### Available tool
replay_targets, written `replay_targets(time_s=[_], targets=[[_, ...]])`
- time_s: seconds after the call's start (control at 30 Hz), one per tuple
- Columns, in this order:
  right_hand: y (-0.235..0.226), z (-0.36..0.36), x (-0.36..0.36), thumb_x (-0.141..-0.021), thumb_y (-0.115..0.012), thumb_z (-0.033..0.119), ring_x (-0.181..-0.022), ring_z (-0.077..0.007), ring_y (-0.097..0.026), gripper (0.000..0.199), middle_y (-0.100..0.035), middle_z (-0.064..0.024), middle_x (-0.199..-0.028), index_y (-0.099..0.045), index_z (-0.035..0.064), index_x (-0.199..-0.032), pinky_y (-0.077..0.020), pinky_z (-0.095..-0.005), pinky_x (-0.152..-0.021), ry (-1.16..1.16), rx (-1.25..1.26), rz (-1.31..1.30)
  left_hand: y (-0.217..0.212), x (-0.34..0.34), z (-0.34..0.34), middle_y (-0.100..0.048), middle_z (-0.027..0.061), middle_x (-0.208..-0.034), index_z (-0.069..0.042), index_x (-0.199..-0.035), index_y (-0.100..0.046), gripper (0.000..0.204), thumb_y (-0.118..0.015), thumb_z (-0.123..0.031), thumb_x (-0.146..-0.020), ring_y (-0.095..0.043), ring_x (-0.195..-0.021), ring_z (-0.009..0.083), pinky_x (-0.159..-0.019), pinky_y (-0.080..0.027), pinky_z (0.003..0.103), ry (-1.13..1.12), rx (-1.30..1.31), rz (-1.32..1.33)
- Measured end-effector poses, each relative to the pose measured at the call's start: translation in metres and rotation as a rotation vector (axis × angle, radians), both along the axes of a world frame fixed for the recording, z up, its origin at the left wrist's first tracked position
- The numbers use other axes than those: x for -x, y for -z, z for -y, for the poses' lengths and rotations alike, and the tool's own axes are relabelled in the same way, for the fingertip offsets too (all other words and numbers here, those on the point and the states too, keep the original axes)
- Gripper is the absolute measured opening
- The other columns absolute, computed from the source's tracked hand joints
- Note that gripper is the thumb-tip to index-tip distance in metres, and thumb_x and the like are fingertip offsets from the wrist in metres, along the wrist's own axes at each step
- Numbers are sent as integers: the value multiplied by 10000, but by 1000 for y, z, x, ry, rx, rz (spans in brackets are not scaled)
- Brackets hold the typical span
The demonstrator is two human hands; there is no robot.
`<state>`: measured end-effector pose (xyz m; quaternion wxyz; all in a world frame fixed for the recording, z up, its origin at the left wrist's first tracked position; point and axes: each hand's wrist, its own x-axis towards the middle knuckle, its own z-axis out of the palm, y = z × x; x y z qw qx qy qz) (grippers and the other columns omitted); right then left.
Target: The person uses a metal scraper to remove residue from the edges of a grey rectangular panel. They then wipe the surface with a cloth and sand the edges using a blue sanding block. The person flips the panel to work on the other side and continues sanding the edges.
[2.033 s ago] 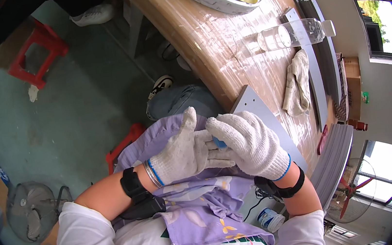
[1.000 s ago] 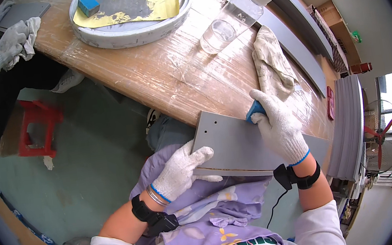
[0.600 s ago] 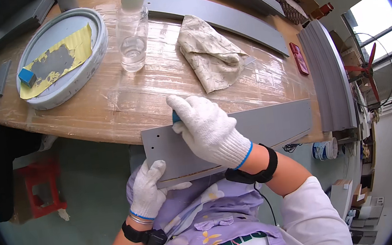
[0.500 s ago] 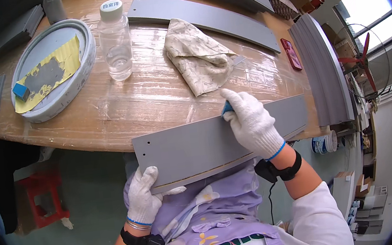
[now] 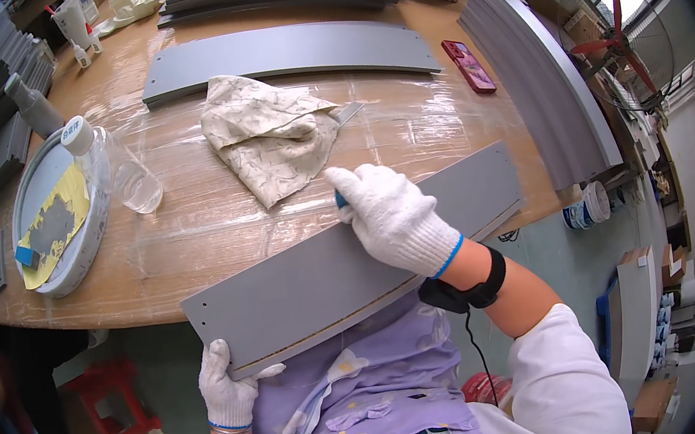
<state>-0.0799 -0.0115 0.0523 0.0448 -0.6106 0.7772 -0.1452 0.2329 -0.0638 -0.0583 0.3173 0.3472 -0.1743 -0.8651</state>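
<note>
A long grey panel [image 5: 288, 298] lies slanted across the near table edge and my lap, two small holes at its left end and a rough brown line along its near side. My left hand [image 5: 228, 388], in a white knit glove, grips the lower left corner, thumb in front and fingers partly hidden under it. My gloved right hand [image 5: 396, 220] is closed around a small blue block [image 5: 341, 199] at the panel's far edge; most of the block is hidden by the fingers. Beyond it lies a crumpled patterned cloth [image 5: 268, 136] on the table.
To the left, a round grey-white tray [image 5: 101, 247] carries a yellow sheet [image 5: 71, 194] smeared grey and another blue block [image 5: 26, 255]. A clear bottle [image 5: 135, 184] leans there. Another panel [image 5: 284, 54], a red phone [image 5: 469, 68] and stacked panels [image 5: 535, 81] lie farther off.
The view has shifted, so the table's things appear moved. The panel is tilted more, its right end farther up. My right hand with the blue block has slid left along the far edge.
</note>
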Motion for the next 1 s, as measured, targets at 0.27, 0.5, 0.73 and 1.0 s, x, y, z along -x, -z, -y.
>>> replay_targets(time_s=[0.27,0.5,0.73,1.0], targets=[[-2,-50,73,-886,-576,51,-948,-368,-618,397,-619,-187,-985,-530,43,-1281,-514,-439,-835,365,24,-66,-6,9,-5,-622,185,-1159,-92,-1257,-499,328,-447,-333,-1041,-681,-936,393,-555,-624,566,-14,51,135],[0,-61,103,-858,-585,17,-931,-367,-612,450,-608,-177,-964,-516,51,-1301,-517,-440,-819,169,36,-88,-4,7,-8,-637,107,-1145,-159,-1241,-543,332,-493,-399,-1017,-664,-937,331,-486,-537,453,-24,61,210],[-6,-110,183,-923,-535,138,-1066,-406,-603,384,-620,-215,-1119,-521,119,-1307,-514,-490,-884,603,41,-94,-1,11,-9,-639,59,-1124,-188,-1236,-551,353,-518,-448,-1000,-645,-921,286,-498,-462,394,-6,60,247],[-4,-116,191,-867,-569,-7,-995,-377,-611,414,-621,-190,-1062,-559,61,-1276,-518,-443,-867,401,71,-127,-8,18,-12,-641,80,-1109,-159,-1265,-532,381,-498,-441,-1011,-666,-877,291,-478,-509,398,-74,58,270]])
